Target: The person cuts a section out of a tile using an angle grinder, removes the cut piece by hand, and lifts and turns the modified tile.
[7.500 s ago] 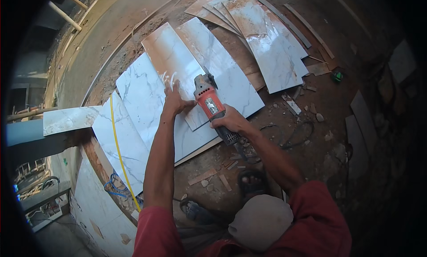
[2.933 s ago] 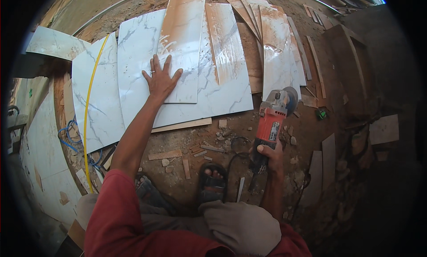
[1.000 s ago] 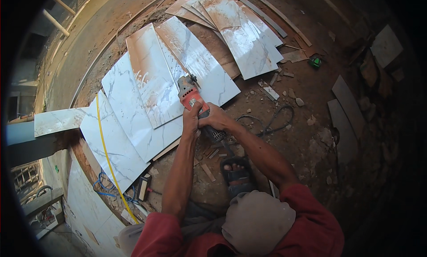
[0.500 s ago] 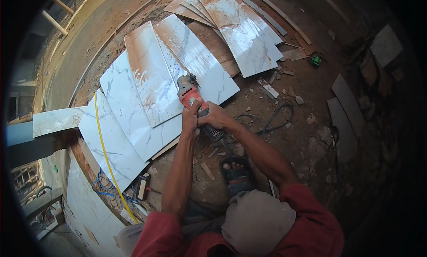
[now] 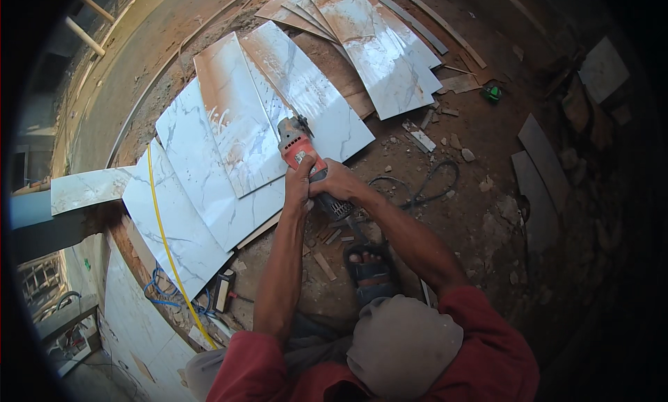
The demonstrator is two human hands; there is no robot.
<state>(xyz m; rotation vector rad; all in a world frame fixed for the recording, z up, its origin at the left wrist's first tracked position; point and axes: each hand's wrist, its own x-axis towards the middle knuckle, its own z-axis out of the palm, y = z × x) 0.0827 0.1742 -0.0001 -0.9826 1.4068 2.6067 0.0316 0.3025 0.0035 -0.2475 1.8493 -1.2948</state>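
Both my hands are closed around a red and black angle grinder (image 5: 299, 151). My left hand (image 5: 298, 183) wraps the near side of its red body. From the right, my right hand (image 5: 338, 180) grips the dark rear part. The grinder's grey head and disc rest at a white marble-patterned tile (image 5: 313, 89), by the lower end of a brown dusty line running up it. Whether the disc is in the tile I cannot tell. Beside it on the left lies another tile, dusted brown (image 5: 233, 117), overlapping more white tiles beneath.
A yellow hose (image 5: 163, 231) crosses the left tile. A dark cable (image 5: 417, 197) loops on the dirt floor among tile scraps. More tiles (image 5: 379, 61) are fanned out at the back. A green tape measure (image 5: 492, 94) lies at right; my sandalled foot (image 5: 365, 270) is close below the grinder.
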